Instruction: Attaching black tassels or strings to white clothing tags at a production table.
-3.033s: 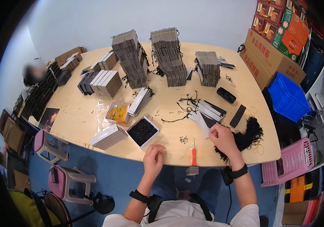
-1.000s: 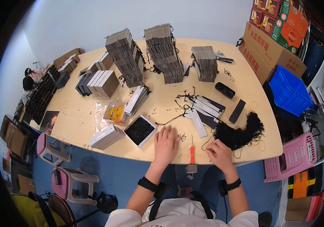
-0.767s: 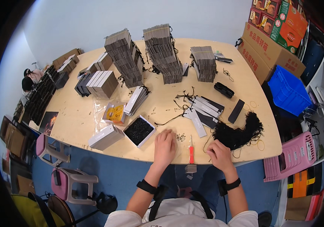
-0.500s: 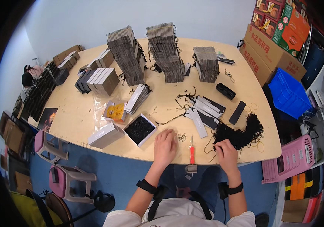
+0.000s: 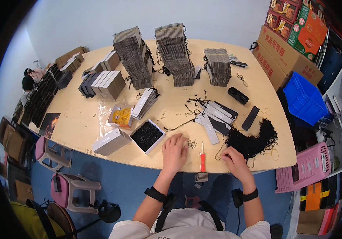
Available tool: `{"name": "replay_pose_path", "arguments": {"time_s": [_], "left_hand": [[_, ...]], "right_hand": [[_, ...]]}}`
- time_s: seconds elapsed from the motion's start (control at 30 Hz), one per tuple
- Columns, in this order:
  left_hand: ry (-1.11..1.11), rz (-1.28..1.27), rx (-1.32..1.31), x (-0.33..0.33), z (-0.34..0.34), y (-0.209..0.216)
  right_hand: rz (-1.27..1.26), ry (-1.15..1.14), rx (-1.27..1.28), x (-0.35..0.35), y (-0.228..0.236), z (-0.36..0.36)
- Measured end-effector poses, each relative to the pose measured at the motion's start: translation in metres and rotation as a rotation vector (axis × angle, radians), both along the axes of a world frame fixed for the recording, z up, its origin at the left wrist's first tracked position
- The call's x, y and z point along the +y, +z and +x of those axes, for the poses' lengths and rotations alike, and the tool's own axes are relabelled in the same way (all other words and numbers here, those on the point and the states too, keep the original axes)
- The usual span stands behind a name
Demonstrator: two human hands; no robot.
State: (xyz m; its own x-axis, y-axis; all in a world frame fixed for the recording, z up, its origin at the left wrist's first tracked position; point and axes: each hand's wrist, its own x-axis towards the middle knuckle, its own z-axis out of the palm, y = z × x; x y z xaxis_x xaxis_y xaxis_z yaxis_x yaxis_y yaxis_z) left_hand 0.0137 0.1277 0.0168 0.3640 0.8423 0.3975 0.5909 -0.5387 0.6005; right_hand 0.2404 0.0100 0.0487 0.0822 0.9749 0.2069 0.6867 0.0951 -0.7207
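My left hand (image 5: 175, 154) lies on the table with fingers stretched forward, next to a small pile of metal clips or rings (image 5: 192, 143). Close to the table's front edge, my right hand (image 5: 234, 160) is closed in a pinch. A thin black cord (image 5: 217, 154) loops out from its fingertips. Just beyond that hand spreads a bundle of black cords (image 5: 254, 140). Between my hands lies a slim tool with a red handle (image 5: 203, 162), its metal tip pointing away from me.
Left of my left hand stand a box of small black pieces (image 5: 163, 134), a box of yellow bands (image 5: 122, 117) and a white carton (image 5: 111, 142). Corded tags (image 5: 208, 129) lie ahead. Tall tag stacks (image 5: 175, 55) rise at the back. A black case (image 5: 238, 96) sits right.
My right hand has shifted slightly left, away from the cord bundle, with the thin cord at its fingertips. The left hand has moved up a little beside the metal pieces.
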Motion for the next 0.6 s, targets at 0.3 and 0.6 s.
{"name": "replay_pose_path", "arguments": {"time_s": [0.3, 0.6], "left_hand": [[0.020, -0.013, 0.007, 0.003, 0.001, -0.006], [-0.058, -0.212, -0.137, -0.001, -0.002, 0.002]], "right_hand": [[0.059, -0.047, 0.658, 0.037, -0.028, -0.038], [0.134, -0.109, 0.455, 0.041, -0.035, -0.042]]}}
